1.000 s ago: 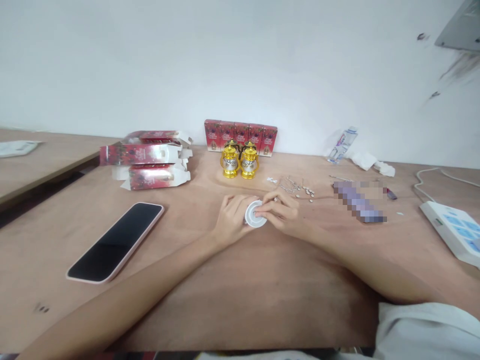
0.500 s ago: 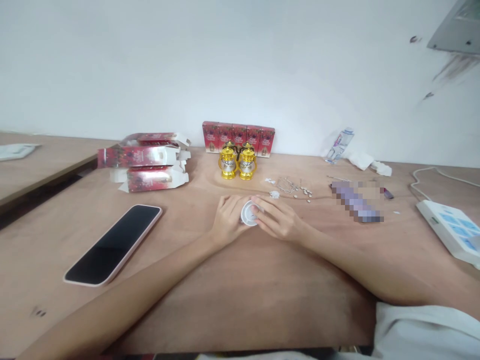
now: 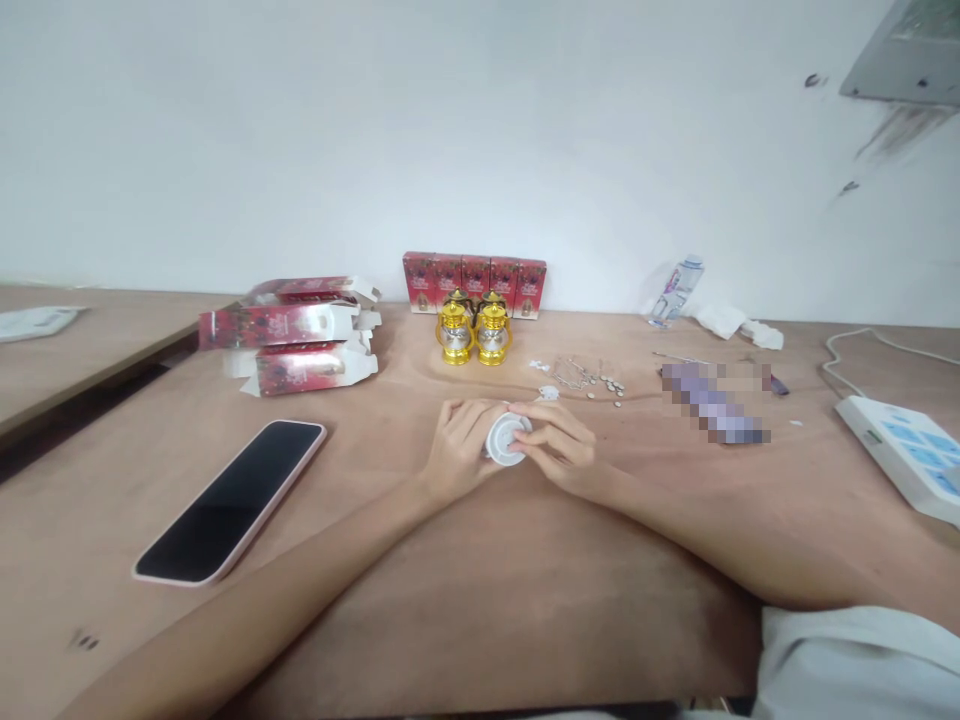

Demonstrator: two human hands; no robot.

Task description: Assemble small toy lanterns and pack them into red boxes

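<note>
My left hand (image 3: pixel 459 450) is closed around a small object with a round white base (image 3: pixel 504 442) turned toward me. Its upper part is hidden in the fingers, so I cannot tell its full shape. My right hand (image 3: pixel 559 440) meets it from the right, one finger along the upper rim. The other fingertips are pinched together against the middle of the base; whatever may be between them is too small to make out. Just beyond the hands lie white bits (image 3: pixel 549 393) and several small button-like discs (image 3: pixel 611 385). Gold lanterns (image 3: pixel 491 335) stand upright farther back.
Red printed boxes (image 3: pixel 476 285) stand in a row by the wall. Opened red cartons (image 3: pixel 300 365) are piled at left, behind a phone (image 3: pixel 232 500). To the right are a clear plastic pack (image 3: pixel 679 290), crumpled tissue (image 3: pixel 720 320), a blurred purple item (image 3: pixel 709 402) and a white power strip (image 3: pixel 900 450).
The white base shows more of its face and sits slightly lower in view. My right fingertips have drawn together at its middle. The camera view has shifted a little.
</note>
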